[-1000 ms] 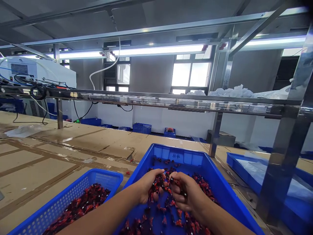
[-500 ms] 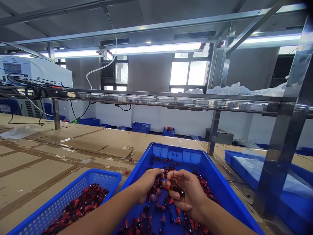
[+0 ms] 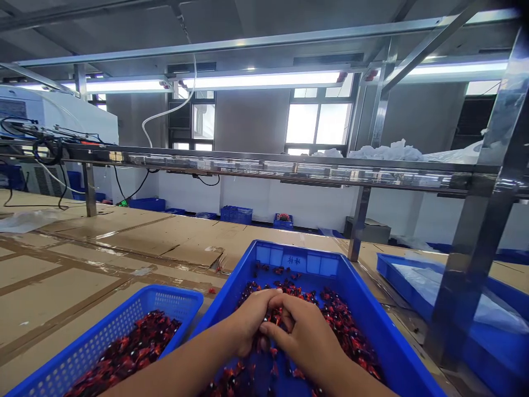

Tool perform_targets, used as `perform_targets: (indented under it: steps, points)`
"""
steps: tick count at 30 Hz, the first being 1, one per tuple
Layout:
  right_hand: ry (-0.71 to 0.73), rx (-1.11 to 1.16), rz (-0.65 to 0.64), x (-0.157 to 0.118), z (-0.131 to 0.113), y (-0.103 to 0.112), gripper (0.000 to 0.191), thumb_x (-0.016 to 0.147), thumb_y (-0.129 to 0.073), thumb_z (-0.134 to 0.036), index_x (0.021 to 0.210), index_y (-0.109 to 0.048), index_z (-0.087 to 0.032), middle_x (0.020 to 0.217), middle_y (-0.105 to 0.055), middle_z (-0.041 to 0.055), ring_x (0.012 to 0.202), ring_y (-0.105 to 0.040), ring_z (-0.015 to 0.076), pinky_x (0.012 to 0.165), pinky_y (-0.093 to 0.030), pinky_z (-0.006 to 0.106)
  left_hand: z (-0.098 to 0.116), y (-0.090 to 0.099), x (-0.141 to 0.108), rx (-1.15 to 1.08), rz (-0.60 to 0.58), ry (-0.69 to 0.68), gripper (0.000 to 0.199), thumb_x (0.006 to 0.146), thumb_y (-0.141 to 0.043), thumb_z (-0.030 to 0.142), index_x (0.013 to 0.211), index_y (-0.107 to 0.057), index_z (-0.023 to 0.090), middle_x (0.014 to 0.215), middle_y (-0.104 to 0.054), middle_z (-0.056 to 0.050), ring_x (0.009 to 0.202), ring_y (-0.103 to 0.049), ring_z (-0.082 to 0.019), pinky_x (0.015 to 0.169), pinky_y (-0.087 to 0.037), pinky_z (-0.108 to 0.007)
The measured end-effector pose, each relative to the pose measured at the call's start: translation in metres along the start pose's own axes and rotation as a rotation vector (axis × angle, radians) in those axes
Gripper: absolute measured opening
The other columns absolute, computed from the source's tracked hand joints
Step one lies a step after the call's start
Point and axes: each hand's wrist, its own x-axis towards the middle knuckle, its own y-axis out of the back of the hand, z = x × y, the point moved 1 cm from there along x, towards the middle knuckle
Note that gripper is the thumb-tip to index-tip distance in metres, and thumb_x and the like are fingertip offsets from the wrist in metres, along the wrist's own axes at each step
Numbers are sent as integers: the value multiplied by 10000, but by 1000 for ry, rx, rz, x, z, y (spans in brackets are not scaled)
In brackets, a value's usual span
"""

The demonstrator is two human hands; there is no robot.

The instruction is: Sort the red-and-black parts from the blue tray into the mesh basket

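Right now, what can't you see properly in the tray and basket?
From the head view:
- Whatever the left hand and right hand hold: their fingers cover it.
- The near ends of the tray and basket: cut off by the bottom edge.
- The red-and-dark bits: too small to tell what they are.

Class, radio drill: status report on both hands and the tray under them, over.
Left hand and right hand closed together over blue plastic tray, among small red-and-black pieces. Blue mesh basket of similar pieces to the left. Nothing between hands and pieces.
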Motion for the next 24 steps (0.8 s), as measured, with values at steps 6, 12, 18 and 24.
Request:
perform_targets:
  steps: [6,12,18,24]
  points:
    - [122,-5,-7,3,7,6,249,859,-634,-411,1014,-684,-222,624,-564,-22,595,-534,166,595,-368,265,7,4,0,-65,-71,111,392,765,-578,550,703,-585,163,596,-539,15,370,-365,-41,327,-155,-147]
    - [356,93,50,0,12,10,453,883,-488,-604,1006,-672,-209,682,-616,1,582,-551,143,600,-412,247,6,11,5,-128,-62,107,375,766,-586,529,642,-506,185,490,-463,34,360,-382,-65,327,-170,-159]
    - [440,218,38,-6,7,9,449,860,-499,-633,973,-678,-237,656,-595,-11,556,-529,130,589,-428,225,7,16,9,-192,-20,134,348,753,-595,534,724,-535,193,499,-474,36,355,-377,-63,323,-206,-135]
    - [-187,967,106,-1,9,8,483,891,-447,-606,633,-508,-202,483,-375,-60,362,-295,78,340,-253,193,11,24,12,-427,-162,130,262,772,-604,441,770,-498,201,671,-562,17,367,-403,-42,297,-201,-114]
